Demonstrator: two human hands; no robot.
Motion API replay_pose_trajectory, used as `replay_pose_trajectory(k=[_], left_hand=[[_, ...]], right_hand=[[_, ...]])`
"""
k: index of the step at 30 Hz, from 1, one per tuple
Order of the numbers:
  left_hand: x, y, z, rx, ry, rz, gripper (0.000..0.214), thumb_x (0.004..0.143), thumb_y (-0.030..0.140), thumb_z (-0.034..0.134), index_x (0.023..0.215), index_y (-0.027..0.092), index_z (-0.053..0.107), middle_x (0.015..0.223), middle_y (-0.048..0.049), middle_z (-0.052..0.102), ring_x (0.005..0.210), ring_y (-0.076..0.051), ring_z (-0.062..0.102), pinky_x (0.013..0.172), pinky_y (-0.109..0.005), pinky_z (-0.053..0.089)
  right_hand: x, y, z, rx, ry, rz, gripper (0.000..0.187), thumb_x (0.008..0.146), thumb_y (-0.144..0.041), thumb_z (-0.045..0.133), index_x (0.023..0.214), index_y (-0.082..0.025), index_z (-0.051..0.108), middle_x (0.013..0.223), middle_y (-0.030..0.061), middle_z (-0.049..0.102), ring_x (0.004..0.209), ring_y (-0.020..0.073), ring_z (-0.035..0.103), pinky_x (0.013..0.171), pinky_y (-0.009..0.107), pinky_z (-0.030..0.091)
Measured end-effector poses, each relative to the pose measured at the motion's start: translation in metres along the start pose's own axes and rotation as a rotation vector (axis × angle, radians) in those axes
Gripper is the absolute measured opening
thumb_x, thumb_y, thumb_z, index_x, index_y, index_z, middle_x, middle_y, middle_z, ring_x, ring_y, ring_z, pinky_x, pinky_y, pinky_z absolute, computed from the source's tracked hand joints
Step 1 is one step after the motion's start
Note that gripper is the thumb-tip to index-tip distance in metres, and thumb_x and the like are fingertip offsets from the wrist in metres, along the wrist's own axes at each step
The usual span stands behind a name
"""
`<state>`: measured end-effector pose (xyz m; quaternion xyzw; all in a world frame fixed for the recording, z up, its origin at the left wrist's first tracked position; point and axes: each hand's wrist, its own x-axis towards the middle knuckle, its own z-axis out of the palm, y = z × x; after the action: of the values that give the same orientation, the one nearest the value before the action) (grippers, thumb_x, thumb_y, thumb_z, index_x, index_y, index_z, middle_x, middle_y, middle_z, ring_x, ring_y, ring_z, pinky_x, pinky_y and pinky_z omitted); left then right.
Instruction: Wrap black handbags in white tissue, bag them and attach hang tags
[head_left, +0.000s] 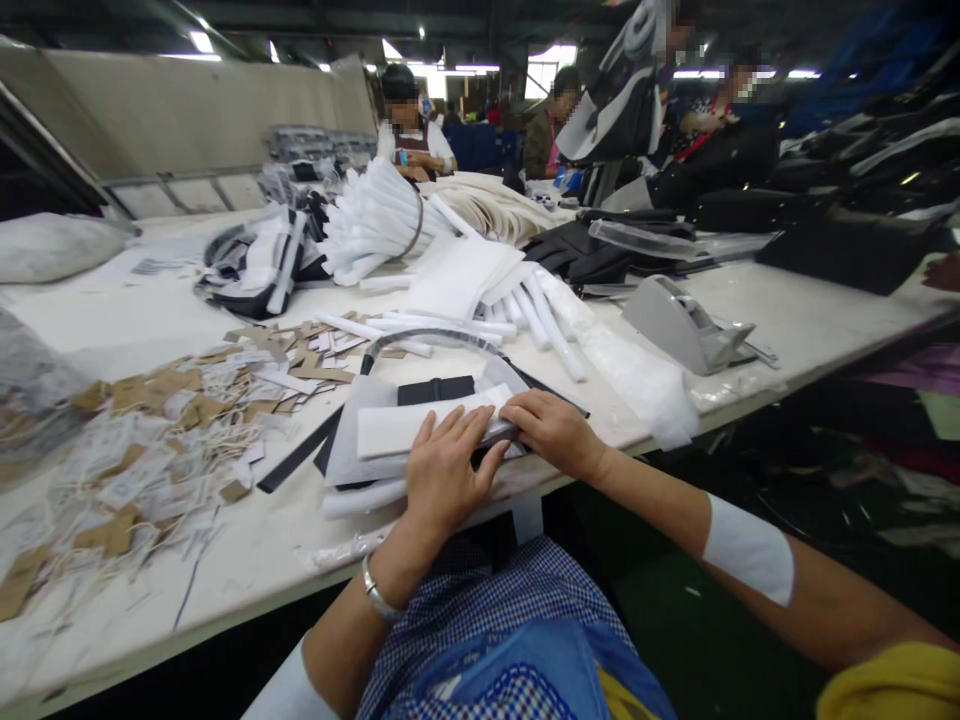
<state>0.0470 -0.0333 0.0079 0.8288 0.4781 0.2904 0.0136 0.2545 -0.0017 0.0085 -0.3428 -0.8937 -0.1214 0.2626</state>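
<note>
A flat white foam strip [390, 428] lies across a black bag on the table in front of me. My left hand [446, 470] rests on the strip with its fingers laid flat and the thumb apart. At the strip's right end, my right hand [555, 430] has its fingers curled down over the end; what lies under the fingertips is partly hidden. White wrapping sheet [346, 450] shows around the bag. A black buckle strap [435, 389] lies just behind the strip, and a wrapped handle [427, 334] arches up beyond it.
Left of the bag is a heap of cardboard and white tags [165, 430] with strings. White foam tubes [551, 325] and a tied bundle of white rolls [375, 225] are farther back. A grey tape dispenser [675, 325] stands near the right edge. Co-workers sit behind the table.
</note>
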Motion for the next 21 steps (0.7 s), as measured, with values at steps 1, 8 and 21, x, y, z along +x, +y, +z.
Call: replay_pose_trajectory(k=[1,8,21], left_hand=[[0.0,0.0,0.003,0.018,0.015,0.007,0.041,0.096,0.041,0.054,0.135,0.027,0.055,0.133,-0.0023,0.065,0.126,-0.026,0.057,0.113,-0.052,0.031],[-0.005,-0.008,0.019,0.101,0.077,0.087,0.038,0.097,0.024,0.054,0.134,0.03,0.056,0.134,0.001,0.063,0.125,-0.026,0.058,0.113,-0.052,0.031],[-0.008,-0.008,0.021,0.136,0.146,0.125,0.037,0.097,0.022,0.053,0.132,0.029,0.059,0.131,-0.0032,0.065,0.124,-0.027,0.06,0.112,-0.053,0.036]], right_hand=[[-0.001,0.0,0.0,-0.009,0.009,-0.008,0.017,0.094,-0.015,0.051,0.106,-0.015,0.064,0.096,0.0102,0.067,0.091,0.0232,0.06,0.083,0.036,0.051],[-0.01,0.001,0.009,0.027,0.087,-0.021,0.018,0.096,-0.015,0.052,0.106,-0.017,0.067,0.098,0.0105,0.07,0.096,0.0226,0.065,0.087,0.038,0.054],[-0.065,-0.015,-0.024,0.066,0.077,-0.062,0.049,0.091,-0.01,0.058,0.138,-0.023,0.054,0.134,0.0068,0.063,0.135,0.0211,0.049,0.114,0.047,0.04]])
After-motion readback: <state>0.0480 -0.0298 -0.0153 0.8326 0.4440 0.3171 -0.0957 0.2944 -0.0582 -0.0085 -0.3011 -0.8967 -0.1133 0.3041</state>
